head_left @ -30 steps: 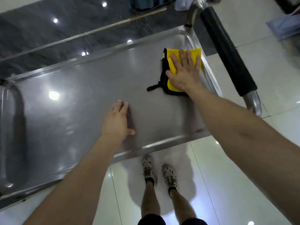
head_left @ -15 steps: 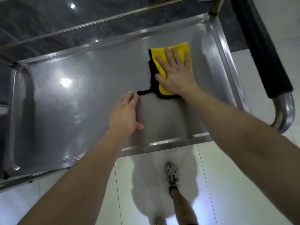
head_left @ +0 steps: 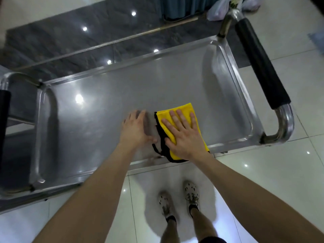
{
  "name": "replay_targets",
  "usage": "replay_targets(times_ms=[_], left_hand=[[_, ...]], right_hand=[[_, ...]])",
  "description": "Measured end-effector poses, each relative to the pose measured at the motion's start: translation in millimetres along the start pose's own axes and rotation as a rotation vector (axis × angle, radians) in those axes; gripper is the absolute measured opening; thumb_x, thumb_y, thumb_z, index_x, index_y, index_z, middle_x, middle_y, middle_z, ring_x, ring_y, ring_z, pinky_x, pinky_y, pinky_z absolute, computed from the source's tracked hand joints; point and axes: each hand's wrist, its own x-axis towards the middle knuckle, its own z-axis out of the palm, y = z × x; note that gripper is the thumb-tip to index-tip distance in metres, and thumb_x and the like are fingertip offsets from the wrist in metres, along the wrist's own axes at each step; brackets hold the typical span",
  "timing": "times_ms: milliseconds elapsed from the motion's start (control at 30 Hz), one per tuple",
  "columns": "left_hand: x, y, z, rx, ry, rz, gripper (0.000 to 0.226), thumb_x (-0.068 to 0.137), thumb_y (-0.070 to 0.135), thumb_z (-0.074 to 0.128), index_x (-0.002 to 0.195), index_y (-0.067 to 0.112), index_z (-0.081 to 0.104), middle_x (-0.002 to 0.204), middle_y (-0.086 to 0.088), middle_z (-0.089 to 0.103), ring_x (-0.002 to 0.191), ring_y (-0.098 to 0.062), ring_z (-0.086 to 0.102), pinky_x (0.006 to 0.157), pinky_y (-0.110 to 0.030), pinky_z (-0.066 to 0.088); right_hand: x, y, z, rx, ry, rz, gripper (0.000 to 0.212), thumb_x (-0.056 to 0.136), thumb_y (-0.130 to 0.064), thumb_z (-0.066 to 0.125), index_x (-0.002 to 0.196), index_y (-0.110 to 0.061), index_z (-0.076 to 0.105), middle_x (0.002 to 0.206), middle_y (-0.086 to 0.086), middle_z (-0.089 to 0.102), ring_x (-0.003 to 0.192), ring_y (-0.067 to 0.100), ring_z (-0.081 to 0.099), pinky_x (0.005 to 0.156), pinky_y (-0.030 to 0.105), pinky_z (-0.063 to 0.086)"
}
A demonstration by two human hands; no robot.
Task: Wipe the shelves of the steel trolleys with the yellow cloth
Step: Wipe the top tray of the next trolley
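Right hand [head_left: 185,139] presses yellow cloth [head_left: 185,107] flat on top shelf [head_left: 105,111]; left hand [head_left: 135,132] rests flat. Both grips released. Wiping appears midway; the left half probably remains.

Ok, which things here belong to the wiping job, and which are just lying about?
Job: yellow cloth, pressed flat by the right hand; steel trolley's top shelf; left hand resting on it.
Lying about: plastic bags on the floor; blue-green fabric beside them.
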Motion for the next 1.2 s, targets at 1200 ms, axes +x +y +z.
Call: replay_targets(times_ms=[1200], left_hand=[[69, -126, -19, 0.080, -0.080, 0.116, 0.156, 0.049, 0.075, 0.095, 0.171, 0.043, 0.004, 0.181, -0.004, -0.001, 0.166, -0.033, 0.007, 0.131, -0.051, 0.022]], right_hand=[[293, 0, 34, -0.037, -0.148, 0.317, 0.083, 0.094, -0.086, 0.018, 0.168, -0.049, 0.010, 0.181, 0.000, 0.003, 0.166, 0.027, -0.003, 0.127, 0.068, -0.006]])
